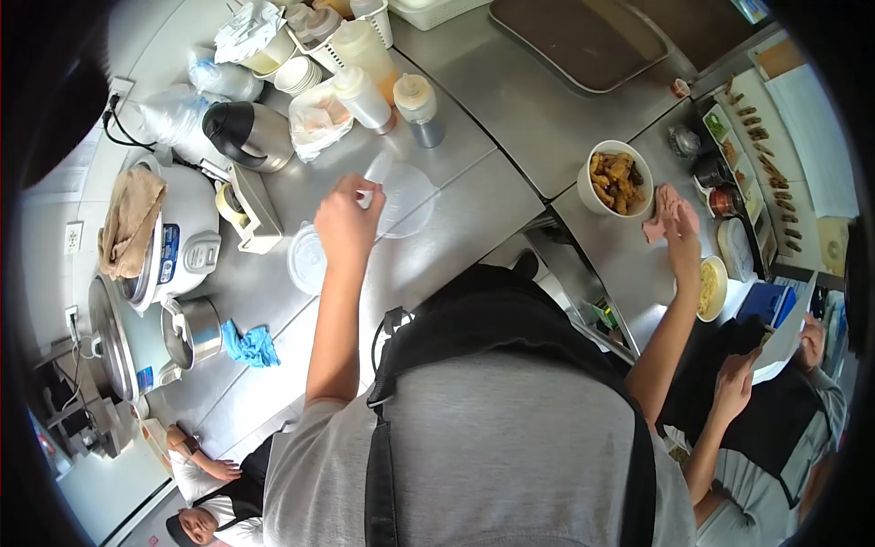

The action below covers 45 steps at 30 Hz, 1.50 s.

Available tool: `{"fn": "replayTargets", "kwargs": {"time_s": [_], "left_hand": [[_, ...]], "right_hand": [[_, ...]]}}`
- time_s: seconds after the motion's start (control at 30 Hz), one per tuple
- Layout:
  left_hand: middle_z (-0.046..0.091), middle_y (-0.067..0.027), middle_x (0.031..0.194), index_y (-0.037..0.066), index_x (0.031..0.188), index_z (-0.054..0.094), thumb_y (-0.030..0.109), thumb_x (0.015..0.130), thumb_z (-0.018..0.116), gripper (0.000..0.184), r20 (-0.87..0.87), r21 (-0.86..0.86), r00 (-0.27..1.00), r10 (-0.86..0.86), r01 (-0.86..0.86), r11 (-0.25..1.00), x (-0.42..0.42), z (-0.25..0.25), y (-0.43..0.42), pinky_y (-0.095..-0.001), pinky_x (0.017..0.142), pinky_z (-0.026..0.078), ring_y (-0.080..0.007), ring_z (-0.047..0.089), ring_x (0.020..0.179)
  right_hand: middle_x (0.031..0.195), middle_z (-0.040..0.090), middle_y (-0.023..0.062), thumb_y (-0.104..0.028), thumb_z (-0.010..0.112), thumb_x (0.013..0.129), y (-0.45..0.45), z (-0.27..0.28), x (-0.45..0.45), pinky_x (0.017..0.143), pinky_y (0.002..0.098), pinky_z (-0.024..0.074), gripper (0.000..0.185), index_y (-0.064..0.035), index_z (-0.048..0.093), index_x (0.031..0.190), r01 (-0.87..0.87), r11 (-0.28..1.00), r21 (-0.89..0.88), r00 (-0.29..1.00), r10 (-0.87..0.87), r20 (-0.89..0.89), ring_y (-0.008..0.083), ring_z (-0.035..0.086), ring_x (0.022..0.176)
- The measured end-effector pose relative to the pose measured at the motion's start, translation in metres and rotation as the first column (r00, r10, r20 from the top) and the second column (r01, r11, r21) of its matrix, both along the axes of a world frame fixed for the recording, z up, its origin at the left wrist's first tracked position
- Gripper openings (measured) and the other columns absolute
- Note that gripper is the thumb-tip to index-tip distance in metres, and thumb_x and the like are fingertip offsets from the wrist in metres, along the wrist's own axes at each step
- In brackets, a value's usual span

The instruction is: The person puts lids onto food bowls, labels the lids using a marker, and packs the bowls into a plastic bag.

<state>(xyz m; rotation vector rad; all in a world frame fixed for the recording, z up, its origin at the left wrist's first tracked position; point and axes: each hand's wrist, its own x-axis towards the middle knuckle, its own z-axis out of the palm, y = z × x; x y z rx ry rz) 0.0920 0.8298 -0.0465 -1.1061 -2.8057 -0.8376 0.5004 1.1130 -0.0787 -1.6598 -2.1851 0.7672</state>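
My left hand (pixel 351 214) is closed in a pinch on a clear plastic lid (pixel 406 202), above the steel counter on the left. Flat beside my left wrist lies another clear round lid (pixel 307 259). On the right, my right hand (pixel 682 239) has its fingers on a pink cloth (pixel 671 208). Just left of the cloth stands a white bowl (pixel 591 193) of brown fried food (pixel 618 182). A smaller bowl with yellow shredded food (pixel 709 287) sits below my right hand, partly hidden by it.
Squeeze bottles (pixel 419 109), a steel jug (pixel 251 137), a tape dispenser (pixel 251 214) and a rice cooker (pixel 187 251) line the left. A brown tray (pixel 583 41) lies at the back. A person holding paper (pixel 788 333) stands at right; another person (pixel 205 510) is lower left.
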Motion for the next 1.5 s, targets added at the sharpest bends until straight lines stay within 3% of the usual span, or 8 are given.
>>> {"fn": "replayTargets", "kwargs": {"time_s": [0.2,0.43,0.5,0.67,0.87,1.13,1.2,1.5], "left_hand": [[0.068,-0.0153,0.092,0.000,0.084,0.057,0.004,0.085,0.063,0.007,0.385,0.481,0.874,-0.296,0.083,0.873,0.032,0.072,-0.008,-0.0286,0.065,0.052,-0.0169,0.065,0.078],[0.065,-0.0174,0.102,0.004,0.099,0.047,0.018,0.093,0.054,0.017,0.777,0.629,-0.011,-0.629,0.051,0.776,0.085,0.050,0.077,-0.0314,0.076,0.052,-0.0227,0.065,0.088],[0.064,-0.0149,0.103,0.006,0.107,0.048,0.024,0.094,0.052,0.023,0.805,0.591,-0.004,-0.594,0.110,0.799,0.096,0.031,0.108,-0.0322,0.077,0.052,-0.0214,0.064,0.092],[0.061,-0.0096,0.110,0.006,0.122,0.048,0.028,0.094,0.051,0.035,0.856,0.445,0.103,-0.506,0.351,0.824,0.093,-0.020,0.150,-0.0314,0.081,0.049,-0.0165,0.060,0.096],[0.062,-0.0040,0.105,0.009,0.118,0.054,0.024,0.094,0.051,0.028,0.767,0.421,0.264,-0.585,0.482,0.769,0.083,-0.060,0.210,-0.0270,0.077,0.047,-0.0113,0.059,0.090],[0.054,-0.0114,0.116,0.009,0.119,0.054,0.020,0.090,0.054,0.031,0.316,0.289,0.663,-0.679,0.615,0.734,0.123,-0.046,0.259,-0.0340,0.079,0.049,-0.0215,0.060,0.094],[0.050,-0.0131,0.121,0.009,0.121,0.053,0.019,0.089,0.054,0.033,0.209,0.258,0.669,-0.713,0.666,0.700,0.134,-0.035,0.263,-0.0382,0.084,0.048,-0.0267,0.057,0.101],[0.046,-0.0138,0.131,0.004,0.129,0.046,0.017,0.088,0.052,0.043,-0.158,0.113,0.562,-0.812,0.827,0.551,0.164,-0.067,0.280,-0.0435,0.100,0.036,-0.0305,0.045,0.120]], "right_hand": [[0.124,0.056,0.0083,-0.015,0.059,0.090,-0.055,0.049,-0.085,0.096,0.0290,0.0397,0.041,-0.0062,0.050,0.129,-0.381,0.921,0.076,0.697,0.341,-0.631,0.0162,0.053,0.110],[0.078,0.053,-0.0016,-0.023,0.056,0.093,-0.098,0.061,-0.123,0.063,0.0223,0.0421,0.031,-0.0065,0.053,0.119,-0.337,0.928,-0.162,0.518,0.039,-0.854,0.0082,0.051,0.064],[0.074,0.049,-0.0030,-0.031,0.051,0.096,-0.067,0.051,-0.096,0.058,0.0214,0.0390,0.028,-0.0053,0.059,0.106,-0.084,0.954,-0.289,0.731,-0.138,-0.668,0.0075,0.046,0.058],[0.071,0.049,-0.0017,-0.036,0.046,0.097,0.036,-0.036,-0.022,0.057,0.0235,0.0390,0.036,-0.0032,0.060,0.097,0.232,0.941,-0.246,0.609,-0.338,-0.718,0.0087,0.046,0.062],[0.074,0.048,-0.0008,-0.035,0.044,0.095,0.054,-0.058,-0.027,0.048,0.0235,0.0374,0.025,-0.0127,0.054,0.089,0.131,0.876,-0.465,0.855,-0.337,-0.393,0.0096,0.046,0.060],[0.110,0.062,0.0181,-0.027,0.056,0.088,0.043,-0.039,-0.056,0.088,0.0374,0.0449,0.037,-0.0040,0.059,0.116,0.081,0.977,0.199,0.982,-0.044,-0.183,0.0311,0.058,0.104],[0.116,0.061,0.0159,-0.024,0.056,0.087,0.041,-0.033,-0.059,0.092,0.0381,0.0438,0.036,-0.0050,0.059,0.117,-0.045,0.852,0.521,0.985,0.126,-0.121,0.0299,0.056,0.109],[0.138,0.043,0.0162,-0.026,0.056,0.087,0.024,-0.024,-0.061,0.108,0.0428,0.0288,0.051,0.0027,0.047,0.128,-0.384,0.794,0.471,0.923,0.339,0.182,0.0339,0.036,0.131]]}}
